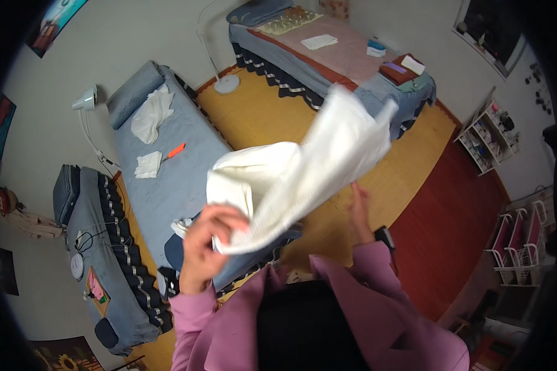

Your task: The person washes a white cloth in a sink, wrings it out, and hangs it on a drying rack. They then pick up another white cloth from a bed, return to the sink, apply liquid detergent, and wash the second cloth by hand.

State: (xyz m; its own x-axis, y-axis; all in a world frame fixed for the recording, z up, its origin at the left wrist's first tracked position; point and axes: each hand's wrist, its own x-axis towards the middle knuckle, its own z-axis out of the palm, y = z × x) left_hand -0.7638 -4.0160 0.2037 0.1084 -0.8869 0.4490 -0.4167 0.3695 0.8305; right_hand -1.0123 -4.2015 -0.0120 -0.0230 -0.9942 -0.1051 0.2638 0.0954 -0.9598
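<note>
A white cloth [301, 185], like a towel, is spread in the air before me, its far part blurred by motion. My left hand [209, 243] grips its near left corner, where the fabric folds over on itself. At the cloth's right lower edge is my right hand [359, 208], fingers pinched at the edge and partly hidden behind it. Below and left of the cloth stands a massage bed [190, 162] with a blue-grey cover. On that bed lie a crumpled white cloth [152, 115], a folded white cloth [148, 165] and an orange-handled tool [176, 150].
A second bed [357, 65] at the back bears glass cups [290, 21] and folded cloths. A narrower bed [86, 218] with cables stands left. Floor lamps [226, 84] [87, 99] rise by the wall. A shelf rack [487, 132] and a wire-basket trolley [517, 246] are right.
</note>
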